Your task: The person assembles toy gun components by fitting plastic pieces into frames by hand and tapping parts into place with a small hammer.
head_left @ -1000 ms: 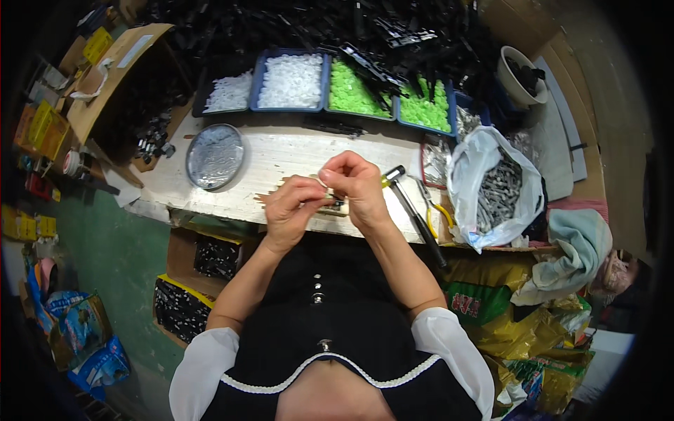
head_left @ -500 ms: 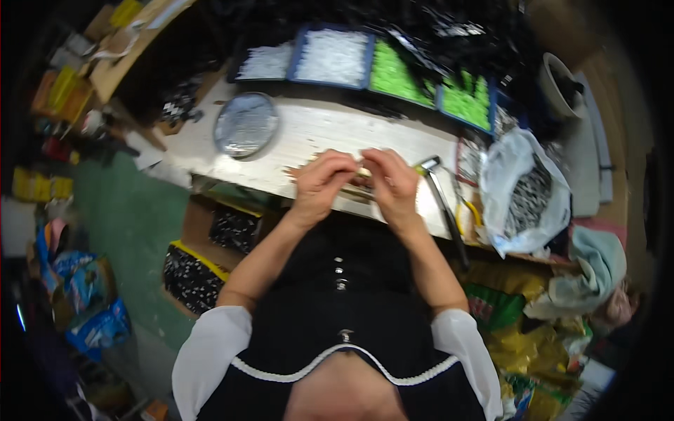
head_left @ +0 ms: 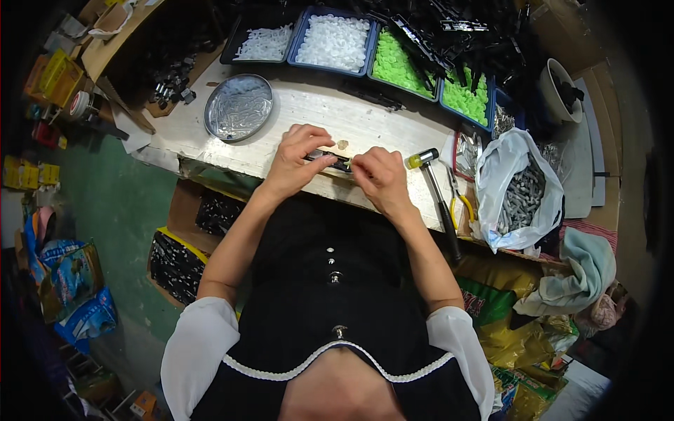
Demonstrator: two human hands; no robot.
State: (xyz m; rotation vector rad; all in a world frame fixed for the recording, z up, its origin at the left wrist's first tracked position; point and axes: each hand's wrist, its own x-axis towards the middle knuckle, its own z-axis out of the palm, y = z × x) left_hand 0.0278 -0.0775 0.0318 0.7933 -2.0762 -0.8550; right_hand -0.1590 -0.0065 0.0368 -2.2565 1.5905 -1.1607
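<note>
On the white bench in front of me lies a narrow black part, partly covered by my fingers. My left hand holds its left end, with the thumb along the near side and the fingers curled over. At the other end, my right hand has its fingertips pinched around a tiny pale yellow-green piece, mostly hidden. Just beyond the hands is a small tan spot on the bench. A hammer with a yellow head face lies to the right of my right hand, and yellow-handled pliers beside it.
Along the back stand trays of white pieces and green pieces, with black parts heaped behind. A round metal tin sits left. At right is a plastic bag of grey metal parts. Boxes of black pieces stand below.
My hands, close together at the fingertips before, have moved apart; the left has shifted left. The black part now shows between them. The view has shifted slightly and become sharper.
</note>
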